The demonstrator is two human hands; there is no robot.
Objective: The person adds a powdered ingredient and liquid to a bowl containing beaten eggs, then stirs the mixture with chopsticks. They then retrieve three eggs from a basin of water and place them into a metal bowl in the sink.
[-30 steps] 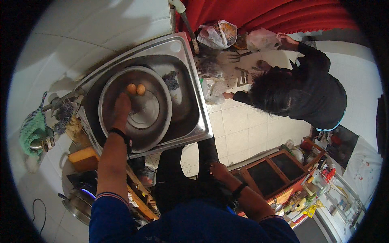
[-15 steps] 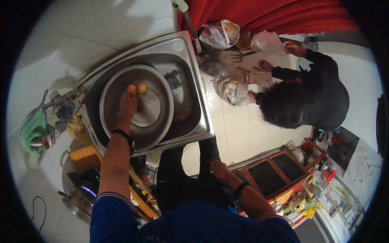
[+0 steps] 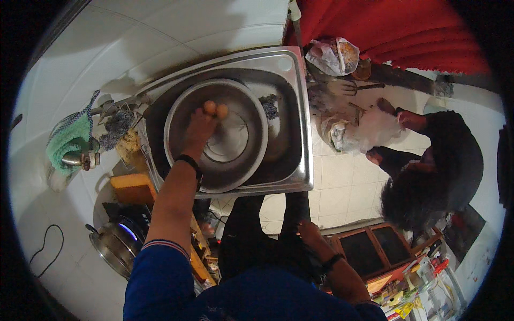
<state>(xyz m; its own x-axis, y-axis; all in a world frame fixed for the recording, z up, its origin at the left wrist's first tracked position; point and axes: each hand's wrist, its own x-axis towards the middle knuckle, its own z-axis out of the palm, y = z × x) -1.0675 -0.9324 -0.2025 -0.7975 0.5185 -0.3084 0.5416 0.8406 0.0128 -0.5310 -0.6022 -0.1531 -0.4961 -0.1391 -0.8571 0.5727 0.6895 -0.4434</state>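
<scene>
My left hand (image 3: 201,128) reaches into a wide round metal basin (image 3: 170,125), its fingers curled against two brown eggs (image 3: 210,107) near the far side. The fingers look closed on the eggs, though their undersides are hidden. The basin sits in a stainless steel sink (image 3: 296,176), with a dark scouring pad (image 3: 269,106) lying on the sink bottom beside it. By my right thigh, at the knee, rests my right hand (image 3: 309,232), fingers curled in with nothing visible in them.
At the right a person in dark clothes (image 3: 455,144) bends over a clear plastic bag (image 3: 375,128). Filled bags (image 3: 333,56) stand by the red curtain (image 3: 385,32). A pot (image 3: 112,249) is at lower left, below a green cloth (image 3: 72,142). A glass-fronted cabinet (image 3: 364,254) stands behind.
The view has shifted, so the sink appears farther right. My left hand stays at the eggs and my right hand at my leg. The other person has moved the clear bag lower.
</scene>
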